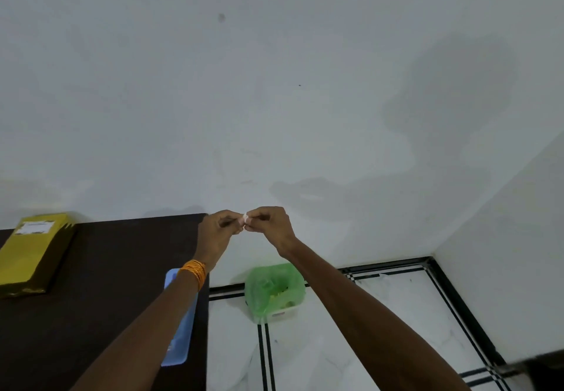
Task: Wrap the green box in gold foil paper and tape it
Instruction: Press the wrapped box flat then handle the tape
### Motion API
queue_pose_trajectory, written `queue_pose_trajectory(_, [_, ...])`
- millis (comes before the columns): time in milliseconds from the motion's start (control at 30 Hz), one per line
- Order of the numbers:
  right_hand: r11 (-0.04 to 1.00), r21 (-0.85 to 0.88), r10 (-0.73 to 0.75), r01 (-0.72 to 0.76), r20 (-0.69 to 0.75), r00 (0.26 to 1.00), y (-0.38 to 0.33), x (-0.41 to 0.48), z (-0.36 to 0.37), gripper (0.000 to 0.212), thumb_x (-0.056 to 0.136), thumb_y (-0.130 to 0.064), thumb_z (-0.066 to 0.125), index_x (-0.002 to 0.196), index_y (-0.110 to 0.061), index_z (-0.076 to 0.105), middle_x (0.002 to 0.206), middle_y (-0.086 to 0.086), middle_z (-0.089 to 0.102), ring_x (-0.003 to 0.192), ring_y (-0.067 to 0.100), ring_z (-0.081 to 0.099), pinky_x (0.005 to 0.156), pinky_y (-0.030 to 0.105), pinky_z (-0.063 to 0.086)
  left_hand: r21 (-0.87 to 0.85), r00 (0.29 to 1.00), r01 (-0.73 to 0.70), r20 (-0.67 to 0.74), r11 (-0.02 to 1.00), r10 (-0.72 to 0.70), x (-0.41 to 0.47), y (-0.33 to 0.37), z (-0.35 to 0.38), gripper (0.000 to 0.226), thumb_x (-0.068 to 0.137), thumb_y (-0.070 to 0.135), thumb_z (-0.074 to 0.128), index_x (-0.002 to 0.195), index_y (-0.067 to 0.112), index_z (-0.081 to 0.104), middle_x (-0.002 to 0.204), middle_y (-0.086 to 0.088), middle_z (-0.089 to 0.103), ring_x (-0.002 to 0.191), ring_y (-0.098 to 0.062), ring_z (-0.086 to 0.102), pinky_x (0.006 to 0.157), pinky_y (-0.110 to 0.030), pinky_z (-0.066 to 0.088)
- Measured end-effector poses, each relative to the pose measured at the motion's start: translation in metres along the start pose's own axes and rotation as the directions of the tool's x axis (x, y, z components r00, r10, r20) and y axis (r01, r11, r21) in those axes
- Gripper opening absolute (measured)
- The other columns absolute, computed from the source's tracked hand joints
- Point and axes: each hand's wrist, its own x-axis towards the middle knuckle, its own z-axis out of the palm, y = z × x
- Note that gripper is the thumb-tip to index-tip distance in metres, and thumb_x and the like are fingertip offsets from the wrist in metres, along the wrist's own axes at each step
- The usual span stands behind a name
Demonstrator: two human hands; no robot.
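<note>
A box wrapped in gold foil paper [32, 250], with a white label on top, lies on the dark table [100, 283] at the far left. Both my hands are raised in front of the wall, past the table's right edge. My left hand [218, 231] and my right hand [268, 225] meet fingertip to fingertip and pinch a small whitish scrap [246, 217], perhaps tape, between them. Orange bangles [193, 271] circle my left wrist. No green box surface shows.
A blue tray [178, 329] lies along the table's right edge, partly under my left forearm. On the white tiled floor stands a small bin lined with a green bag [274, 290] holding scraps. White walls meet in a corner at the right.
</note>
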Motion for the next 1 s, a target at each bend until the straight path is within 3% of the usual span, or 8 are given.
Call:
queue_pose_trajectory(133, [0.998,-0.053,0.024,-0.025,-0.018,1.000,0.003,0.000,-0.023,0.012,0.083,-0.001,0.075,0.095,0.003,0.075,0.090,0.019,0.075,0.081,0.030,0.075,0.083,0.038,0.061,0.048,0.999,0.034,-0.023,0.998,-0.033,-0.001,0.009,0.025,0.005,0.084,0.002,0.072,0.085,0.007,0.073,0.075,-0.006,0.074,0.071,-0.016,0.071,0.070,-0.025,0.058])
queue_pose_trajectory(300, [0.994,-0.103,0.030,-0.038,-0.073,0.997,0.001,-0.006,-0.039,0.008,0.080,-0.007,0.078,0.086,-0.003,0.076,0.079,0.012,0.076,0.068,0.020,0.072,0.079,0.037,0.062,0.136,1.000,0.024,-0.016,0.990,-0.022,-0.002,0.022,0.046,0.007,0.083,0.003,0.072,0.079,0.008,0.070,0.071,-0.005,0.072,0.067,-0.013,0.069,0.063,-0.021,0.055])
queue_pose_trajectory(400, [0.992,-0.121,0.017,-0.031,-0.111,0.994,-0.002,-0.011,-0.044,0.005,0.080,-0.005,0.077,0.085,-0.002,0.077,0.075,0.009,0.075,0.062,0.016,0.071,0.073,0.032,0.062,0.183,1.000,0.004,-0.018,0.983,-0.001,0.000,0.023,0.054,0.009,0.082,0.008,0.073,0.075,0.011,0.070,0.069,-0.002,0.071,0.067,-0.015,0.069,0.064,-0.027,0.057])
queue_pose_trajectory(467, [0.991,-0.135,0.006,-0.019,-0.097,0.995,-0.005,-0.014,-0.048,0.006,0.082,-0.004,0.075,0.087,-0.004,0.078,0.077,0.009,0.076,0.067,0.020,0.074,0.078,0.035,0.062,0.204,1.000,-0.013,-0.016,0.979,0.017,0.002,0.022,0.057,0.010,0.082,0.010,0.074,0.073,0.014,0.070,0.068,-0.001,0.071,0.067,-0.016,0.069,0.066,-0.030,0.058])
queue_pose_trajectory(567, [0.993,-0.115,0.006,-0.010,-0.037,0.999,-0.011,-0.016,-0.058,0.011,0.083,-0.002,0.073,0.092,-0.003,0.079,0.088,0.013,0.077,0.079,0.027,0.075,0.083,0.037,0.062,0.137,1.000,0.025,0.005,0.990,-0.026,0.005,0.023,0.060,0.011,0.081,0.006,0.074,0.074,0.014,0.072,0.069,-0.002,0.072,0.070,-0.019,0.070,0.068,-0.030,0.058])
queue_pose_trajectory(667, [0.996,-0.091,-0.015,0.013,-0.019,1.000,-0.013,-0.021,-0.072,0.009,0.085,-0.001,0.074,0.093,0.000,0.078,0.089,0.018,0.076,0.079,0.027,0.075,0.081,0.036,0.062,0.074,0.995,0.071,0.068,0.995,-0.076,0.007,0.024,0.065,0.013,0.080,-0.001,0.075,0.076,0.011,0.074,0.072,-0.006,0.073,0.074,-0.023,0.072,0.070,-0.030,0.060])
queue_pose_trajectory(800, [0.997,-0.076,0.005,-0.010,-0.068,0.998,-0.006,-0.025,-0.090,0.008,0.082,-0.007,0.079,0.088,-0.002,0.078,0.082,0.018,0.075,0.071,0.024,0.072,0.078,0.036,0.061,0.043,0.987,0.095,0.128,0.995,-0.100,0.008,0.023,0.079,0.012,0.079,-0.007,0.073,0.083,0.004,0.076,0.078,-0.013,0.075,0.077,-0.027,0.074,0.075,-0.033,0.061])
queue_pose_trajectory(1000, [0.988,-0.149,0.023,-0.048,-0.167,0.986,0.010,-0.007,-0.126,0.010,0.078,0.000,0.073,0.078,-0.008,0.078,0.074,0.008,0.075,0.069,0.019,0.071,0.076,0.034,0.062,0.118,0.985,0.021,0.170,0.993,-0.041,0.015,0.024,0.123,0.011,0.080,0.000,0.075,0.089,0.006,0.077,0.081,-0.007,0.076,0.079,-0.017,0.074,0.074,-0.022,0.058])
